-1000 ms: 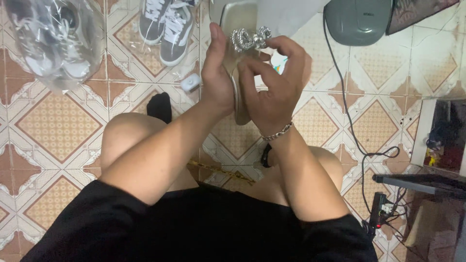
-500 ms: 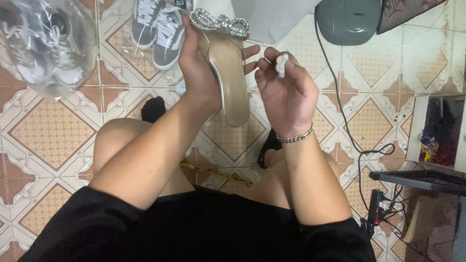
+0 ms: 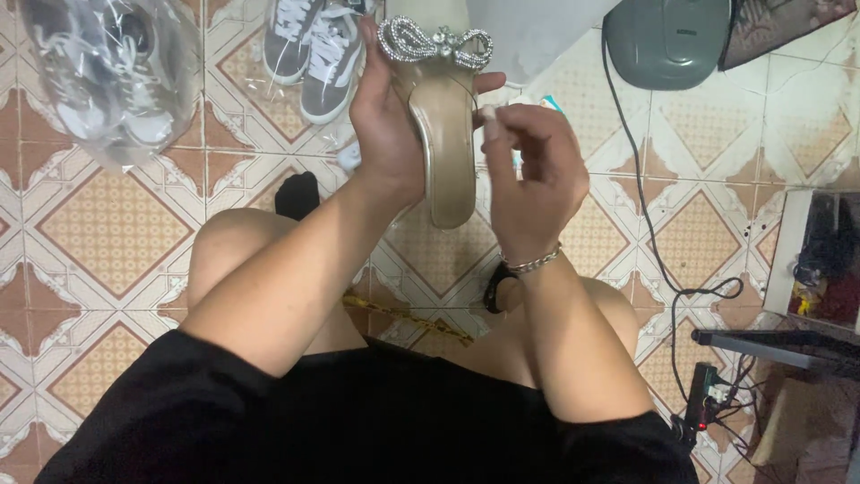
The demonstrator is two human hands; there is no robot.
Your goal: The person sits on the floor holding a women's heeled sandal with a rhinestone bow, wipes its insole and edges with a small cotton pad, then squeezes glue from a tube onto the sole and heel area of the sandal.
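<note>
Fingers (image 3: pixel 488 85) of the left hand (image 3: pixel 390 134) wrap around a beige sandal (image 3: pixel 443 152) in the upper middle of the head view, thumb at the left edge beside the rhinestone bow (image 3: pixel 434 43), fingertips showing past the right edge, so the hand is clamped on the shoe with its sole turned up toward the camera. Just right of it, the right hand (image 3: pixel 533 184) has its fingers curled together, thumb and forefinger pinched at the sandal's right edge; whether they hold some small piece there is too small to tell. A chain bracelet (image 3: pixel 533 263) sits on that wrist.

To do this step well, I judge the left grip should stay firm near the bow so the shoe cannot twist, while the right pinch works lightly and close to the edge, clear of the stones.

Around them on the tiled floor (image 3: pixel 107 224): grey sneakers (image 3: pixel 313 54) at the upper middle, a bagged pair of sneakers (image 3: pixel 107 72) at the upper left, a grey device (image 3: pixel 667 40) with a black cable (image 3: pixel 649 233) at the upper right, and a power strip (image 3: pixel 703 403) at the lower right.
</note>
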